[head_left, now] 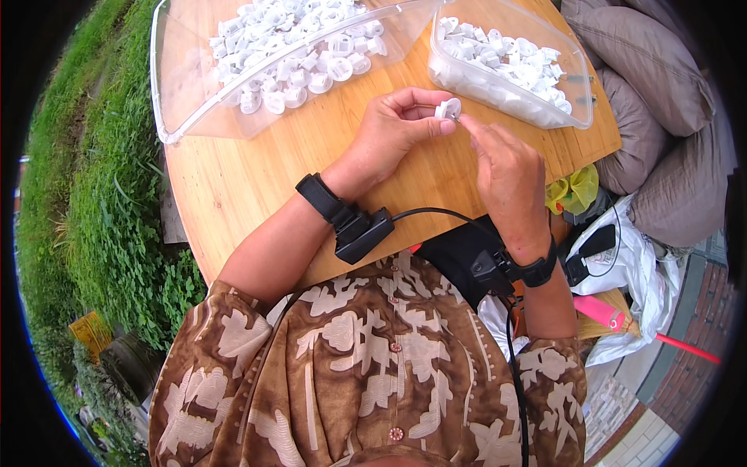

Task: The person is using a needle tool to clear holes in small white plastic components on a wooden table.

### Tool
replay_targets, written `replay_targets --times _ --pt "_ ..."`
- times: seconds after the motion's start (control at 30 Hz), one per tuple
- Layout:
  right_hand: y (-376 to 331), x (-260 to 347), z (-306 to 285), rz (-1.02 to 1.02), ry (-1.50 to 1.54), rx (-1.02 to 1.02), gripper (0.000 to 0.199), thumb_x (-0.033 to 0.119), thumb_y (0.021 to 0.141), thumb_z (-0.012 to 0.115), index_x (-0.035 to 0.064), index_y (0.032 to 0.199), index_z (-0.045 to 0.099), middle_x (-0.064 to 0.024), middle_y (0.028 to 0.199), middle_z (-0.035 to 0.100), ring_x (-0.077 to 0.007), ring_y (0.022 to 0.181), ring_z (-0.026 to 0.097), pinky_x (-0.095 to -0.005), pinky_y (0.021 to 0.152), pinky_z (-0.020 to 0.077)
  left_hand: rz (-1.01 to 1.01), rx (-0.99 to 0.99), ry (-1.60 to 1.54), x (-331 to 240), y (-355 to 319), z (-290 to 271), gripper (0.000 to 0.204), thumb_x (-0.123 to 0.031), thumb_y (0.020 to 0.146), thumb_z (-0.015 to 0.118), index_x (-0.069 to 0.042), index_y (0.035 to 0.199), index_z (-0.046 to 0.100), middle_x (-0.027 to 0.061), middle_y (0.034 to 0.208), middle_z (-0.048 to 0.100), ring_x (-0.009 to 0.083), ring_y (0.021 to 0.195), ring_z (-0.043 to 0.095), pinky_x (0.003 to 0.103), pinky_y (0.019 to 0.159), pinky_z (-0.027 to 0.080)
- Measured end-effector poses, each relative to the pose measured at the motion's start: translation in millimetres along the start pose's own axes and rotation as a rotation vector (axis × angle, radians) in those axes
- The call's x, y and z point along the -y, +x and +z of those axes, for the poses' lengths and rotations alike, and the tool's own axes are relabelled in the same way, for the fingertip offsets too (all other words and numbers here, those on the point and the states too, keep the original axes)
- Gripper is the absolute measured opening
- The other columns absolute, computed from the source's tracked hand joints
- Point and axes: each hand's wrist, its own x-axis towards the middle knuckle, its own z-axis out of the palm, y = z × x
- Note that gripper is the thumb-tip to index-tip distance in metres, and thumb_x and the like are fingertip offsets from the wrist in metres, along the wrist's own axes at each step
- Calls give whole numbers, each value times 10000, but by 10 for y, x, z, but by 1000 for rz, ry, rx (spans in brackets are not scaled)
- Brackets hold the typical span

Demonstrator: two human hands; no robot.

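Note:
A small white round plastic part [448,108] is pinched between the thumb and fingers of my left hand [387,132], above the wooden table [303,148]. Close against the part's right side are the fingertips of my right hand [510,173], which are pressed together. Whatever they may grip is too small to make out. Many similar white parts [340,68] lie in a large clear plastic bin [161,97] at the far left. A smaller clear container [577,117], just beyond my right hand, holds more white pieces [498,54].
Both wrists wear black straps with devices [366,236], joined by a black cable [436,210]. Grey-brown stuffed bags [661,62] are piled off the table's right edge. Below them sit a white plastic bag [654,300] and a pink-handled item [597,312]. Green plants [117,194] grow at left.

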Motion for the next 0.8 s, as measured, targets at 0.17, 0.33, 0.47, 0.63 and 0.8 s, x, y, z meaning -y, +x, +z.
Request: replay_targets --times 0.17,0.33,0.47,0.63,0.8 --pt "-1 -5 2 4 20 -15 324 -30 774 530 73 1067 622 -131 776 594 -330 704 603 -422 605 479 -18 -5 -5 -6 -5 5 319 1 800 695 -8 1103 596 68 1034 654 115 939 612 253 860 491" --pt "-4 -8 18 6 34 -28 306 -22 786 530 74 1062 623 -132 777 598 -331 706 605 -426 606 478 -9 5 -18 -6 -7 7 323 2 805 690 -7 1112 591 69 1041 648 117 947 609 255 866 489" --pt "-2 -1 19 20 28 -11 301 -17 792 531 75 1063 623 -130 771 598 -329 705 606 -424 604 479 -11 4 -15 3 -7 1 328 2 805 690 -6 1116 589 70 1046 644 119 952 607 255 867 489" --pt "-10 -2 25 15 5 -12 311 -16 781 536 78 1063 625 -123 768 597 -324 701 607 -417 600 480 -14 -12 -43 10 -11 5 326 3 805 690 -2 1116 593 71 1052 640 121 953 606 257 866 491" --pt "-1 41 27 9 -66 -4 320 -25 767 533 70 1056 632 -119 777 598 -318 694 606 -406 601 488 -39 -37 -30 -14 -31 35 320 6 794 698 3 1101 607 72 1041 647 124 951 609 260 867 491"
